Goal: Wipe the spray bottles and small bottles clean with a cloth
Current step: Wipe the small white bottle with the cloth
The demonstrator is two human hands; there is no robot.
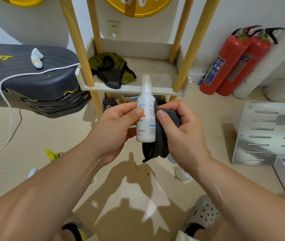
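Illumination: bright, even, indoor, from above. The forearms [42, 197] cast a dark, multi-lobed shadow on the floor [51, 136], broken by paler patches. Glare: a soft sheen on the metal plate [267, 133] and small highlights on the extinguishers [232, 61]. The bottle [146, 119] body is in focus; its top is blurred. The cloth [161, 140] shows little fold detail. Wide-angle distortion splays the shelf posts [79, 40] and stretches the forearms toward the lower corners.
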